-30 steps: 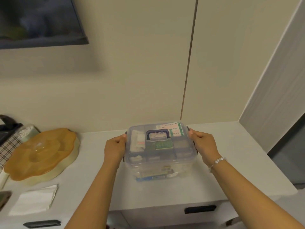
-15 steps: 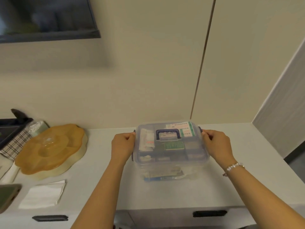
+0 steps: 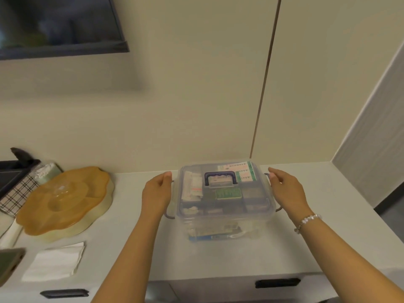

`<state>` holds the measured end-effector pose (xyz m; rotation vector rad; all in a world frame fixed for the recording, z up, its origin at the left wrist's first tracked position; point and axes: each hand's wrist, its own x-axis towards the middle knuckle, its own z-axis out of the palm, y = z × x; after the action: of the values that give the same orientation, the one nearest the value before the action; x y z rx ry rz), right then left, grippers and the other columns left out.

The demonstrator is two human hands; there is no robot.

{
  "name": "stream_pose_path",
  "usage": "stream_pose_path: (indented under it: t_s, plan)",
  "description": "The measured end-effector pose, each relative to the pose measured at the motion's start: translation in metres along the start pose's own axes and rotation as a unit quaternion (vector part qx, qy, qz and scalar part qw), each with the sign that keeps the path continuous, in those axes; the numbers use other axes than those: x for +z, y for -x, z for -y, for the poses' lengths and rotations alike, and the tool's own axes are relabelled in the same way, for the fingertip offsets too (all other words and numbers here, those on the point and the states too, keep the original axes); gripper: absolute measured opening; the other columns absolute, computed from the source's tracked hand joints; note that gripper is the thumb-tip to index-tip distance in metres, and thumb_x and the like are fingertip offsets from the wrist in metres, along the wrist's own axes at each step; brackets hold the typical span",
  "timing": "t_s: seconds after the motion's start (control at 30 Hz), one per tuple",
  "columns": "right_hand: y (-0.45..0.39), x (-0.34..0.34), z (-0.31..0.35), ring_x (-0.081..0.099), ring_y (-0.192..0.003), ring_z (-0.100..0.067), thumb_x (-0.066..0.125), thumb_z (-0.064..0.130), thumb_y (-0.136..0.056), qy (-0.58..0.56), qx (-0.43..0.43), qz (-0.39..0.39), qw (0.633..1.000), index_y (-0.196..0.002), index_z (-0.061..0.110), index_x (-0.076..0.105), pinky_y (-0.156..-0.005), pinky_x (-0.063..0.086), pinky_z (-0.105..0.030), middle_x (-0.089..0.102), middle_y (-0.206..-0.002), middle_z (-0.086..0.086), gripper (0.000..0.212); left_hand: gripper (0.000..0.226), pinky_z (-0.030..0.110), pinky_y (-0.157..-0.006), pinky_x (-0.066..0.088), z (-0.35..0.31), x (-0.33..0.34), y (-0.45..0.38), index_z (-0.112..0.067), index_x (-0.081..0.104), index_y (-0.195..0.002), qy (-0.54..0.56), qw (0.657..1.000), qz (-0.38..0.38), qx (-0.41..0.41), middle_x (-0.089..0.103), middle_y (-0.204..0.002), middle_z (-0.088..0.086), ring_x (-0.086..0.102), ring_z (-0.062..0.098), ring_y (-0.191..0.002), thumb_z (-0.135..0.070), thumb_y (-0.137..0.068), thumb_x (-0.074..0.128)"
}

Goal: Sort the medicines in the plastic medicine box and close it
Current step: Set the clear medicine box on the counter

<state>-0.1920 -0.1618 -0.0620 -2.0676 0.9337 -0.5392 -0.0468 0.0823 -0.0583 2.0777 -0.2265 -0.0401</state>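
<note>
A clear plastic medicine box stands on the white counter near the wall, lid on, with a dark blue handle lying flat on top. Medicine packets and boxes show through the lid, among them a green-and-white carton and a green blister pack. My left hand is curled against the box's left side at its grey latch. My right hand is cupped on the right side, thumb at the top of the right latch. Both latches stick out from the box at their lower ends.
An amber flower-shaped snack tray sits at the left, with a folded white napkin in front of it. A checked box and a cotton-swab jar stand further left. A phone lies at the left edge. Drawer handles sit below the counter edge.
Both hands have shifted slightly outward from a flat grip on the box's sides, and the lower ends of the latches now stand out. The box has stayed in place.
</note>
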Motion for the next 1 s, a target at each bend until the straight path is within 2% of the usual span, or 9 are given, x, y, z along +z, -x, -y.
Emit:
stream_pose_path:
  t_s: [0.1,0.2,0.33,0.47,0.57,0.67,0.77,0.87,1.0]
  plan:
    - [0.005,0.000,0.006,0.058,-0.082,-0.026,0.036,0.032,-0.095,0.009,-0.020,0.037,0.999,-0.073,0.027,0.064,-0.060,0.042,-0.026,0.067,-0.084,-0.003,0.035,0.039,0.032,-0.064,0.040,-0.002,0.005,0.006,-0.003,0.056,-0.073,-0.029,0.997,0.068,0.013,0.062,-0.078,0.020,0.050,0.021,-0.068,-0.032,-0.093,0.039]
    - [0.008,0.002,0.008,0.055,-0.113,-0.025,0.038,0.037,-0.094,0.036,-0.012,0.077,0.996,-0.118,0.020,0.061,-0.090,0.045,-0.037,0.062,-0.124,-0.004,0.037,0.032,0.036,-0.083,0.047,-0.005,0.012,0.011,-0.011,0.064,-0.106,-0.049,0.995,0.083,0.025,0.068,-0.106,0.010,0.062,0.027,-0.096,-0.034,-0.093,0.044]
    - [0.012,0.004,0.011,0.053,-0.095,-0.015,0.047,0.033,-0.092,-0.021,-0.030,0.066,0.997,-0.111,0.014,0.058,-0.073,0.043,-0.024,0.062,-0.115,-0.003,0.029,0.051,0.036,-0.110,0.033,-0.019,0.013,0.017,-0.012,0.043,-0.137,0.016,0.999,0.034,-0.010,0.045,-0.144,0.005,0.042,0.022,-0.132,-0.035,-0.092,0.049]
    - [0.016,-0.004,0.016,0.049,-0.121,-0.019,0.055,0.032,-0.089,-0.120,0.006,0.010,0.993,-0.131,0.015,0.049,-0.097,0.040,-0.031,0.052,-0.135,0.000,0.046,0.052,0.026,-0.104,0.031,-0.037,0.011,0.027,-0.020,0.041,-0.138,0.097,0.995,-0.003,0.039,0.044,-0.144,-0.003,0.041,0.014,-0.132,-0.037,-0.090,0.052]
    - [0.019,-0.016,0.022,0.059,-0.103,-0.016,0.057,0.030,-0.087,-0.198,-0.004,-0.030,0.980,-0.123,0.018,0.054,-0.083,0.046,-0.027,0.056,-0.129,-0.001,0.038,0.051,0.022,-0.102,0.031,-0.048,0.009,0.033,-0.020,0.043,-0.137,0.123,0.991,-0.017,0.054,0.045,-0.144,-0.004,0.042,0.011,-0.130,-0.036,-0.090,0.053]
    - [0.019,-0.036,0.029,0.065,-0.077,-0.011,0.057,0.029,-0.088,-0.339,0.025,-0.017,0.940,-0.116,0.020,0.057,-0.060,0.047,-0.021,0.062,-0.111,-0.001,0.029,0.051,0.033,-0.108,0.036,-0.057,0.010,0.037,-0.022,0.043,-0.136,0.170,0.984,-0.001,0.043,0.048,-0.142,-0.002,0.049,0.015,-0.126,-0.039,-0.089,0.053]
    - [0.015,-0.060,0.026,0.055,-0.061,-0.009,0.052,0.031,-0.091,-0.385,0.071,0.014,0.920,-0.117,0.019,0.056,-0.056,0.042,-0.023,0.065,-0.095,0.001,0.029,0.051,0.034,-0.098,0.046,-0.068,0.017,0.042,-0.024,0.045,-0.135,0.200,0.979,0.012,0.042,0.057,-0.133,0.000,0.060,0.011,-0.108,-0.042,-0.088,0.053]
    - [0.013,-0.083,0.020,0.053,-0.052,-0.007,0.047,0.026,-0.093,-0.444,0.091,0.065,0.889,-0.110,0.015,0.063,-0.050,0.044,-0.020,0.062,-0.074,0.004,0.025,0.052,0.041,-0.103,0.044,-0.082,0.035,0.047,-0.024,0.047,-0.134,0.193,0.980,0.029,0.044,0.054,-0.135,0.000,0.055,0.017,-0.118,-0.046,-0.087,0.051]
    - [0.009,-0.112,0.014,0.053,-0.040,0.000,0.042,0.020,-0.095,-0.544,0.087,0.061,0.832,-0.086,0.019,0.066,-0.039,0.042,-0.013,0.063,-0.054,0.009,0.026,0.053,0.006,-0.079,0.046,-0.116,0.063,0.052,-0.025,0.046,-0.131,0.225,0.971,0.057,0.058,0.054,-0.131,-0.005,0.058,-0.005,-0.103,-0.051,-0.086,0.049]
